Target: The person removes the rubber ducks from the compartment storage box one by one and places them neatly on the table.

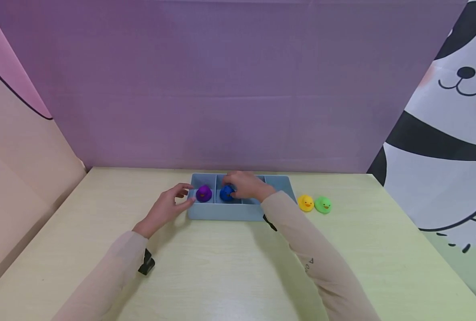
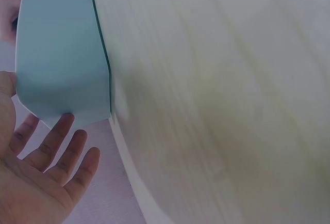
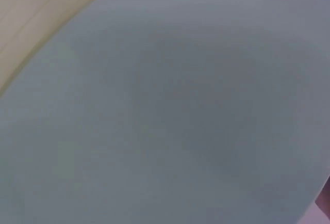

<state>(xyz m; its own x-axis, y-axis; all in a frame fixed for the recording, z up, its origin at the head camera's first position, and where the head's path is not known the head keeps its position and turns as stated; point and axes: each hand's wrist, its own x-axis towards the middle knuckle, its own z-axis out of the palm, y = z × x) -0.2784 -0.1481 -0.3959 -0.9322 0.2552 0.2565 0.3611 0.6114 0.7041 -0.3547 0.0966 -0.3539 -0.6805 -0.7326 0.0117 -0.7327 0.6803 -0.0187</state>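
Note:
A blue-grey compartment tray (image 1: 225,213) sits at the middle of the pale table. A purple duck (image 1: 203,193) lies in its leftmost compartment. My right hand (image 1: 235,189) reaches into the second compartment, fingers curled round a blue duck (image 1: 225,193). My left hand (image 1: 183,196) is at the tray's left end with relaxed fingers, holding nothing. In the left wrist view the open palm (image 2: 51,157) lies beside the tray's outer wall (image 2: 62,53). The right wrist view shows only a blurred blue-grey tray surface (image 3: 180,110).
A yellow duck (image 1: 305,203) and a green duck (image 1: 323,204) stand on the table (image 1: 229,267) just right of the tray. A purple backdrop rises behind the table, with a beige panel at the left and a panda curtain at the right.

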